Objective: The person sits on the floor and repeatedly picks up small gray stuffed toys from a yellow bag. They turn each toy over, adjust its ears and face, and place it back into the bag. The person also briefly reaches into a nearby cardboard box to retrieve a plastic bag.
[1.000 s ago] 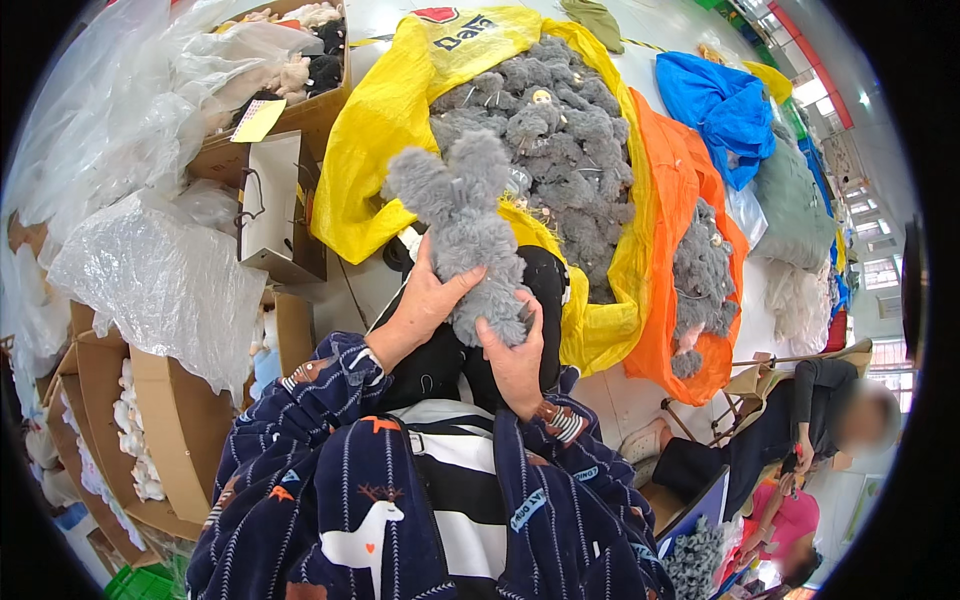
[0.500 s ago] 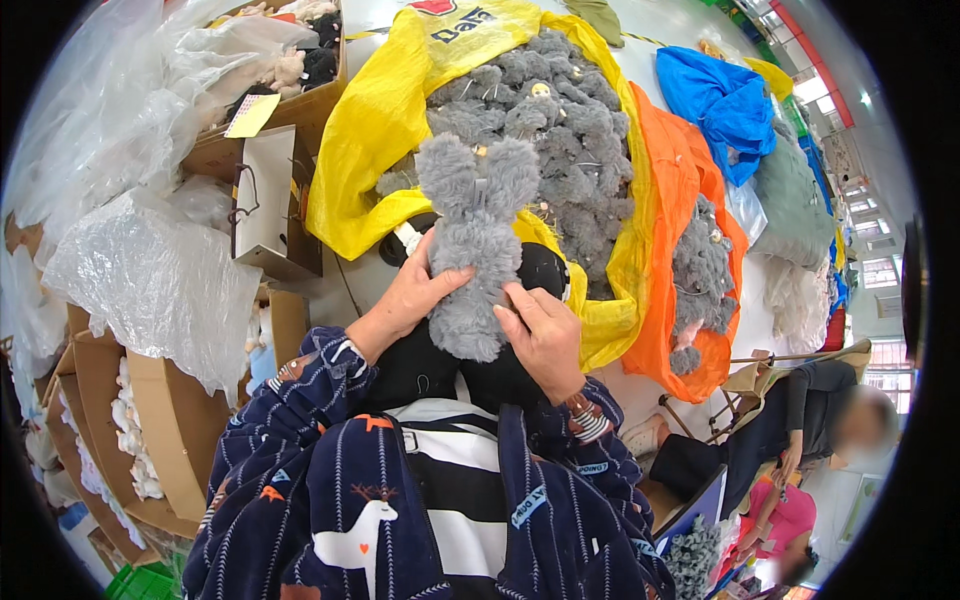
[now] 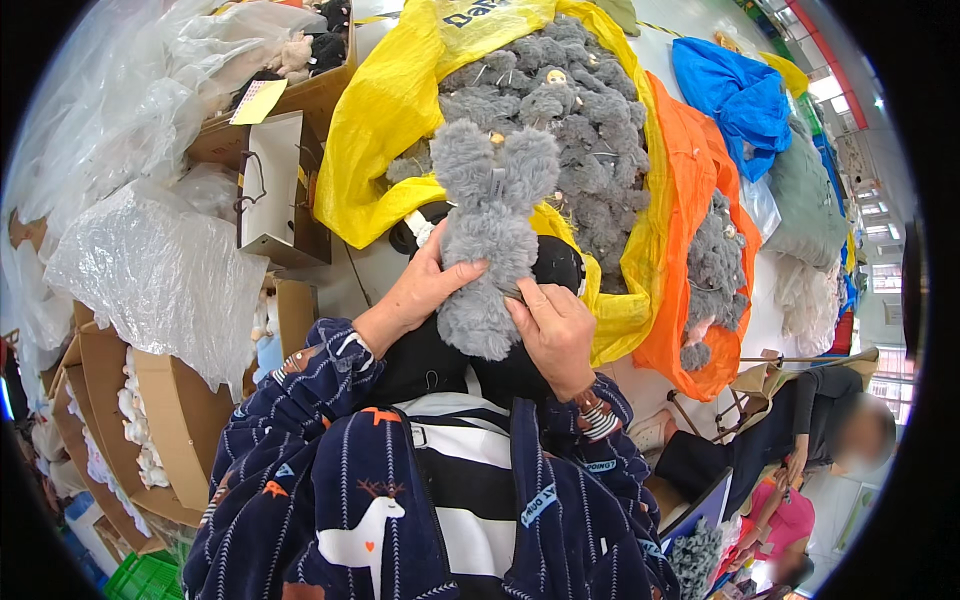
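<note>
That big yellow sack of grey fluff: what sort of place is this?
Probably a soft-toy workshop or packing area, judging by the held grey plush piece, the yellow sack heaped with similar ones, and the cardboard box of white items.

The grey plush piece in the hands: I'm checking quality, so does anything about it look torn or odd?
Nothing stands out on the grey plush piece between the left hand and right hand: no tear shows in its visible fur. Its far side is hidden.

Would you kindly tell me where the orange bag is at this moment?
In the head view, the orange bag is right of centre, beside the right edge of the yellow bag, with gray plush toys inside it.
</note>
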Available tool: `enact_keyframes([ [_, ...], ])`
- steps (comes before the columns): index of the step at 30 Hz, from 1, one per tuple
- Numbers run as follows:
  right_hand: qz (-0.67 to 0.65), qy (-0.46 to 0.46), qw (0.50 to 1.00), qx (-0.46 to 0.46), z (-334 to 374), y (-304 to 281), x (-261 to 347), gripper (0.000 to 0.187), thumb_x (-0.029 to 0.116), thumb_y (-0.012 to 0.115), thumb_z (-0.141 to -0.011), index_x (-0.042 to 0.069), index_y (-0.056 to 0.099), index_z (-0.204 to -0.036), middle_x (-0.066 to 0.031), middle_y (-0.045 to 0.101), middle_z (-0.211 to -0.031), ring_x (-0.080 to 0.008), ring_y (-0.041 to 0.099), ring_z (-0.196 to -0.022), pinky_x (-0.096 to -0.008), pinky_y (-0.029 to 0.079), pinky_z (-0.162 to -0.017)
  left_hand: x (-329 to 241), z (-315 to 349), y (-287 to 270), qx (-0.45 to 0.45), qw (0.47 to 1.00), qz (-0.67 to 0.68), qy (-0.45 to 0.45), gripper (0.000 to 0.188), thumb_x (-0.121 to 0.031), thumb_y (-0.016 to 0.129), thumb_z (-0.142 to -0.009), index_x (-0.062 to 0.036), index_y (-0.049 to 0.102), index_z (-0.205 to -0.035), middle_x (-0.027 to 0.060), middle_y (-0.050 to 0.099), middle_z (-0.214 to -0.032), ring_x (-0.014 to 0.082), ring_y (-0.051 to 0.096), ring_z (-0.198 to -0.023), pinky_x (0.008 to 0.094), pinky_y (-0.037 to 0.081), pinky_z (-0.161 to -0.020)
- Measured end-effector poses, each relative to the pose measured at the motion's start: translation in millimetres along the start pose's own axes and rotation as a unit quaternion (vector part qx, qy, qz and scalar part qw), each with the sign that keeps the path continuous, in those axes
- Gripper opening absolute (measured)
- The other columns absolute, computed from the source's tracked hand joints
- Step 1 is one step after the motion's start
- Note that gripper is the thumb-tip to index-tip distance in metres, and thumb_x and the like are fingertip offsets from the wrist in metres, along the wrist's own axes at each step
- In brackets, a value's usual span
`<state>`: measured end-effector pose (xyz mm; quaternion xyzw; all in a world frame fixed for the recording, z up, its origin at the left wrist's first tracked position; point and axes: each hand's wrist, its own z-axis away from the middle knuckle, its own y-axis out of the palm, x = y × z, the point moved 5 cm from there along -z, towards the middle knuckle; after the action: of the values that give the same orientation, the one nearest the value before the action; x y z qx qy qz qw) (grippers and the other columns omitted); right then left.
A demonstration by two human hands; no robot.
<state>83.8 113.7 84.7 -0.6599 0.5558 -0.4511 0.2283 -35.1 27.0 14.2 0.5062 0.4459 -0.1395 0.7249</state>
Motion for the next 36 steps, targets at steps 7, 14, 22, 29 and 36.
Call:
enact_keyframes([
  [7, 0.005, 0.002, 1.000, 0.017, -2.9, -3.6, 1.1, 0.026, 0.011, 0.070, -0.067, 0.004, 0.060, -0.091, -0.0056, 0.054, -0.068, -0.0215, 0.054, -0.060, -0.0312, 0.043, -0.054, -1.3, -0.3, 0.0, -0.001, 1.000, -0.011, -0.009, 0.068, -0.017, 0.065, -0.080, -0.0035, 0.026, -0.133, 0.0069, 0.046, -0.120, 0.0143, 0.044, -0.110, 0.0296, 0.036, -0.094],
  [14, 0.014, 0.000, 1.000, 0.016, -4.5, -3.0, 3.0, 0.025, 0.011, 0.070, -0.067, 0.005, 0.061, -0.090, -0.0047, 0.054, -0.069, -0.0204, 0.053, -0.060, -0.0307, 0.043, -0.054, -1.3, -0.6, -0.7, -0.007, 1.000, -0.014, 0.000, 0.067, -0.017, 0.064, -0.080, -0.0029, 0.026, -0.133, 0.0073, 0.046, -0.120, 0.0144, 0.044, -0.110, 0.0298, 0.035, -0.095],
  [22, 0.039, -0.023, 0.999, 0.000, -6.0, -3.1, 6.5, 0.026, 0.011, 0.070, -0.067, 0.005, 0.060, -0.090, -0.0038, 0.054, -0.070, -0.0192, 0.052, -0.060, -0.0295, 0.042, -0.054, -1.2, 0.1, -0.5, -0.007, 1.000, 0.000, -0.006, 0.068, -0.017, 0.065, -0.080, -0.0043, 0.026, -0.134, 0.0066, 0.045, -0.120, 0.0139, 0.044, -0.110, 0.0296, 0.036, -0.094],
  [29, 0.042, -0.033, 0.999, -0.003, -5.4, -2.5, 6.7, 0.026, 0.011, 0.070, -0.068, 0.005, 0.060, -0.091, -0.0033, 0.054, -0.072, -0.0182, 0.052, -0.060, -0.0289, 0.042, -0.054, 0.2, -0.3, -2.5, -0.008, 1.000, -0.011, -0.004, 0.068, -0.017, 0.065, -0.080, -0.0040, 0.025, -0.134, 0.0069, 0.045, -0.120, 0.0141, 0.044, -0.110, 0.0296, 0.036, -0.094],
  [36, 0.042, -0.032, 0.999, 0.000, -6.5, -2.6, 6.1, 0.025, 0.011, 0.070, -0.068, 0.005, 0.060, -0.090, -0.0032, 0.054, -0.071, -0.0176, 0.052, -0.060, -0.0283, 0.042, -0.055, -0.6, -1.3, -0.8, 0.002, 1.000, -0.005, 0.005, 0.068, -0.017, 0.064, -0.080, -0.0034, 0.025, -0.134, 0.0072, 0.045, -0.121, 0.0143, 0.044, -0.110, 0.0297, 0.036, -0.094],
])
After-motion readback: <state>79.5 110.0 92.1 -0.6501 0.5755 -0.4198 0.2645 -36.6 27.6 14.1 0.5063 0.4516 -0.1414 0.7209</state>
